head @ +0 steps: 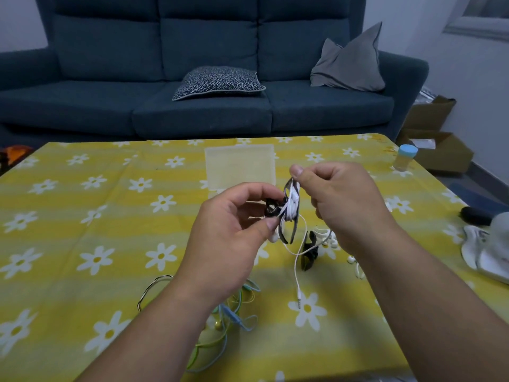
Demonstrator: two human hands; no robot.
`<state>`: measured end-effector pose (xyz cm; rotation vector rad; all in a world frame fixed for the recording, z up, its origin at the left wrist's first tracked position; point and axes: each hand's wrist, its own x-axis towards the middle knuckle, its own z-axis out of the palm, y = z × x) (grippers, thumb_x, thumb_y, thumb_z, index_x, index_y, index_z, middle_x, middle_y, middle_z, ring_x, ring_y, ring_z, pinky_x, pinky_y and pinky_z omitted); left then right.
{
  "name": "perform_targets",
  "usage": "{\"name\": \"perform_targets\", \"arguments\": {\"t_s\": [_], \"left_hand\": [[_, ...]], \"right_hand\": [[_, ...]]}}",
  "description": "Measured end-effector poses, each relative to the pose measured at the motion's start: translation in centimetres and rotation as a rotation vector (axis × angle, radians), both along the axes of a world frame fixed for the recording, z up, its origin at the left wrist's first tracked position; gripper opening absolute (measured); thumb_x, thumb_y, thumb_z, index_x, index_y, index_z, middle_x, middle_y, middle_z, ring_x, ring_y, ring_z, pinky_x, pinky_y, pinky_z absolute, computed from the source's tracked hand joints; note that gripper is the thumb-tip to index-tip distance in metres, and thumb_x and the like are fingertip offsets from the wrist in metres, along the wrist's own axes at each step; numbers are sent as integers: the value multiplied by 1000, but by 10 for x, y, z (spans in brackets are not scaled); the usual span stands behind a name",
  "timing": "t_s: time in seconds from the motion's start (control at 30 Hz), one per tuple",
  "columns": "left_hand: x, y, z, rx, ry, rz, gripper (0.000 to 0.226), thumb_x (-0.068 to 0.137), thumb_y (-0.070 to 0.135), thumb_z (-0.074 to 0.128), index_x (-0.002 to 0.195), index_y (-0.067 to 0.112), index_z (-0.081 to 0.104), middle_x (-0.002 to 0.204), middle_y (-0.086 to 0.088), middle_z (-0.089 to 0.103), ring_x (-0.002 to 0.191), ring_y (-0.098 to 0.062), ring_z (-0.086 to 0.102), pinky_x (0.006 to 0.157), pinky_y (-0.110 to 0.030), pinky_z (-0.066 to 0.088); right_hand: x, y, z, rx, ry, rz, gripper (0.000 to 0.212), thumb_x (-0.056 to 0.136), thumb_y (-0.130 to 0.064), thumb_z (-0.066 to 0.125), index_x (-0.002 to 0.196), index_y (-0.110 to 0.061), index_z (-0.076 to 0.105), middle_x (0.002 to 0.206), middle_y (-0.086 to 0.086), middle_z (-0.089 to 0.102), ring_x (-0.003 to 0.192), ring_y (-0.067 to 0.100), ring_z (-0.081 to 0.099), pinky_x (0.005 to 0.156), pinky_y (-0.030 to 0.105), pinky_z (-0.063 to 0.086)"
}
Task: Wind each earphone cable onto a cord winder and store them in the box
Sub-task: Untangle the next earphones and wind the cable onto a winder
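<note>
My left hand [234, 232] holds a black cord winder [287, 213] above the table, with a white earphone cable [296, 260] wrapped several turns round its middle. My right hand [338, 199] pinches the winder's upper end between thumb and forefinger. The cable's loose tail hangs down to its plug [299, 297] over the cloth. A second black winder [308, 250] lies on the table below my hands, next to another white earphone [327, 237]. The translucent box [239, 164] stands open beyond my hands. Green, blue and striped cables [234, 310] lie tangled near my left wrist.
The table carries a yellow cloth [82, 216] with white flowers. A small jar [405, 158] with a blue lid stands at the far right corner, and white and dark objects [484, 244] lie at the right edge. A blue sofa [192, 78] stands behind the table.
</note>
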<state>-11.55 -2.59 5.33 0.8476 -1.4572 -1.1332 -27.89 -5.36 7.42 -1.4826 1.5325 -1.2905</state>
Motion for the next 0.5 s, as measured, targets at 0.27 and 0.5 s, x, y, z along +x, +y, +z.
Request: {"name": "perform_targets", "arguments": {"t_s": [0.27, 0.5], "left_hand": [[1, -3, -1, 40, 105, 103, 38, 81, -19, 61, 93, 17, 70, 84, 2, 74, 75, -11, 66, 68, -21, 52], [23, -28, -16, 140, 115, 597, 30, 85, -3, 69, 89, 27, 70, 80, 13, 72, 67, -10, 65, 67, -26, 51]], "right_hand": [[15, 3, -17, 511, -360, 326, 31, 97, -13, 53, 66, -14, 60, 55, -2, 26, 46, 9, 16, 41, 21, 11], [30, 15, -22, 488, -146, 497, 29, 103, -27, 48, 88, -12, 67, 53, -5, 38, 47, 10, 25, 44, 20, 21]]}}
